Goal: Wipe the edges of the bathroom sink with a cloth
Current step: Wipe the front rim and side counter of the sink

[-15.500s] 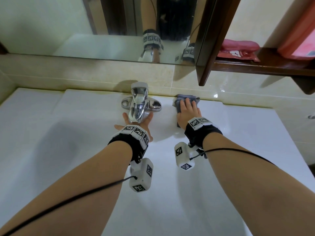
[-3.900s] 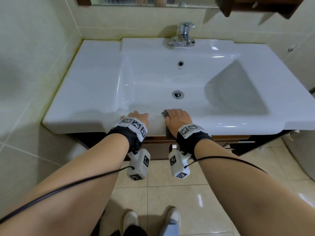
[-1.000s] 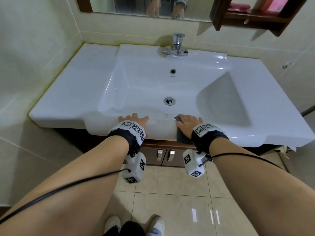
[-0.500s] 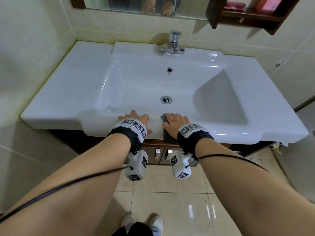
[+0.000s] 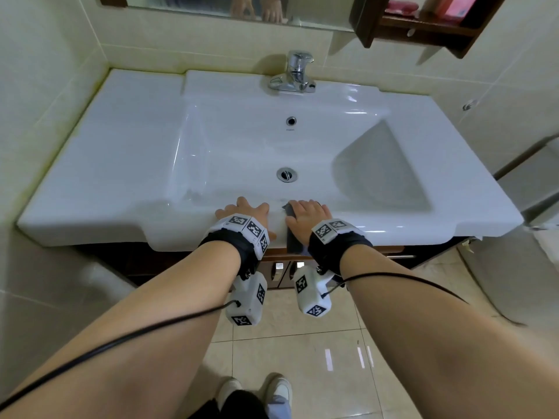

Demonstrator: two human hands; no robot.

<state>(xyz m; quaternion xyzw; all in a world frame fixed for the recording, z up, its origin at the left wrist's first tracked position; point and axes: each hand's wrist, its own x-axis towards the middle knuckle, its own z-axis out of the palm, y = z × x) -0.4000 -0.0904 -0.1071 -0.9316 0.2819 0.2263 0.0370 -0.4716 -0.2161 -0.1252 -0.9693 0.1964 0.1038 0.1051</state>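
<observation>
A white ceramic bathroom sink (image 5: 99,164) fills the middle of the head view, with a drain in its basin. On its front rim lies a dark grey cloth (image 5: 292,237), draped over the edge and hanging down the front face. My right hand (image 5: 307,214) presses flat on the cloth at the rim, and most of the cloth is hidden under it. My left hand (image 5: 246,210) rests flat on the bare rim just to the left, fingers spread toward the basin. Both wrists wear black bands with marker tags.
A chrome faucet (image 5: 295,72) stands at the back rim below a mirror. A dark wooden shelf (image 5: 423,28) with pink items hangs at the upper right. Tiled walls close in on the left and right. A brown cabinet (image 5: 281,267) sits under the sink, above a tiled floor.
My right hand has slid the cloth leftward along the front rim, ending close to my left hand. The left hand has stayed in place on the rim.
</observation>
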